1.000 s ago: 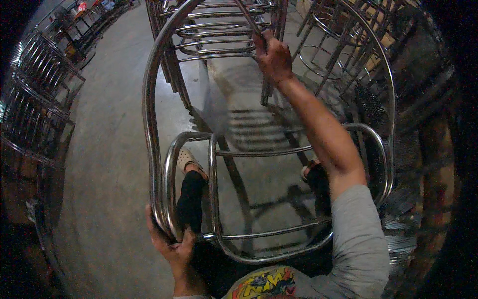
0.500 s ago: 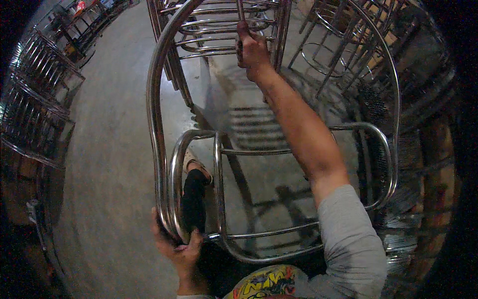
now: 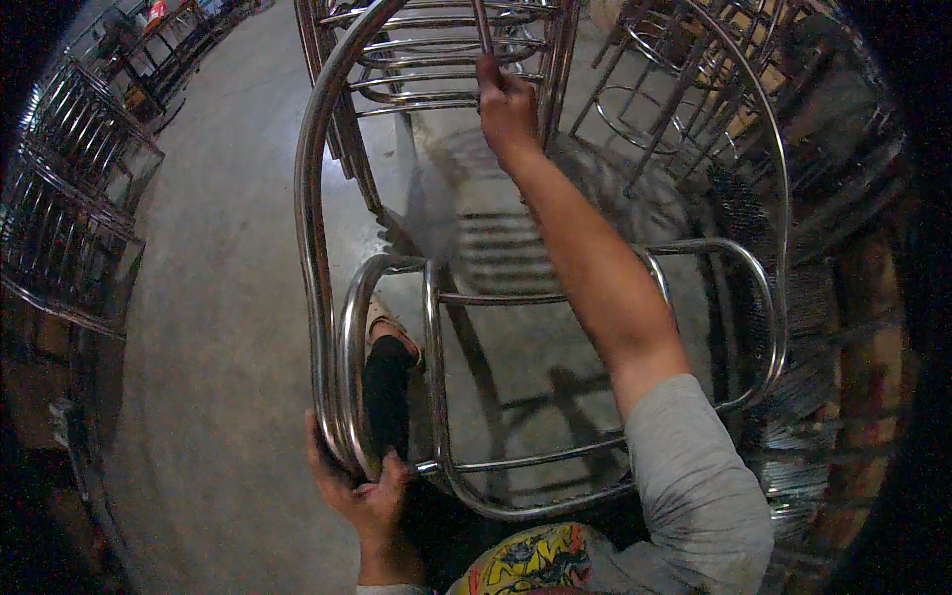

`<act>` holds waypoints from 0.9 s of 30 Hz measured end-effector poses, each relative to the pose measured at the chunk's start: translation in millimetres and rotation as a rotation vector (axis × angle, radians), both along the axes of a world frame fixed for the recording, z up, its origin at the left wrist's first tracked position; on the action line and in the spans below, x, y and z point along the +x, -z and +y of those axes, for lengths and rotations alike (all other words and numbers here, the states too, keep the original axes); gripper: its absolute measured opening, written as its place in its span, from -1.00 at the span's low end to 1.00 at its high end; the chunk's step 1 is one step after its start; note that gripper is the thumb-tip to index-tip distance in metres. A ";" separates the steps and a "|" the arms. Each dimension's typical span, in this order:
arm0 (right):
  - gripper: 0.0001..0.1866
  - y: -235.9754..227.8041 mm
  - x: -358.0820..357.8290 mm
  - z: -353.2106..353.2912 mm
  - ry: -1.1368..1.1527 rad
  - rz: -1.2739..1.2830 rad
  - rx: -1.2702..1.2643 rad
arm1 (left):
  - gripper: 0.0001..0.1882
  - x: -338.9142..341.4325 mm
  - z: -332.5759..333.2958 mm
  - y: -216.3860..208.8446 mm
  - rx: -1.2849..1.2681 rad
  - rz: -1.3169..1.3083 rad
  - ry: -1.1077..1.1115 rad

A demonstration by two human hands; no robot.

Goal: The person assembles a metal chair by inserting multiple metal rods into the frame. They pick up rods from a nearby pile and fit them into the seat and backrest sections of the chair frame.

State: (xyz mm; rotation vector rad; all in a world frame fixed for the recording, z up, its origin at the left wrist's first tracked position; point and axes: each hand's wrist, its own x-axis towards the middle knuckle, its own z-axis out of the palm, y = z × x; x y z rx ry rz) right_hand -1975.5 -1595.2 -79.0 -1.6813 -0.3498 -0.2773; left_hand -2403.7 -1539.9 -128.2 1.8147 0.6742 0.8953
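Silver bent-tube metal frame [image 3: 433, 357] spans the space before us, above the grey concrete floor [image 3: 218, 297], with stacked silver tubular frames [image 3: 340, 134] beyond. Our left hand [image 3: 367, 501] is half curled, holding its lower-left bend between thumb and fingers. Our right hand [image 3: 509, 111] is clenched round a slim straight grey rod [image 3: 483, 28]; we cannot tell whether that joins the frame.

Bright graphic [image 3: 531, 560] on front of grey shirt [image 3: 699, 481], seen from above at lower edge of head view: jagged shapes in yellow, black and red, cropped and foreshortened; whether lettering or plain pattern, cannot be told. No word, label, brand, number or sign legible anywhere.
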 end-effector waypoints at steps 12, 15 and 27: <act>-0.36 7.0 4.4 -24.0 -0.099 -0.137 -0.114 | -0.05 2.2 7.7 9.3 0.083 -0.039 0.044; -0.37 6.8 9.3 -28.3 -0.302 -0.009 -0.037 | -0.07 1.5 9.2 10.4 0.126 -0.009 0.044; -0.39 -26.4 3.2 -13.3 0.181 -0.160 -0.306 | -0.07 1.5 8.6 7.0 0.112 -0.027 0.059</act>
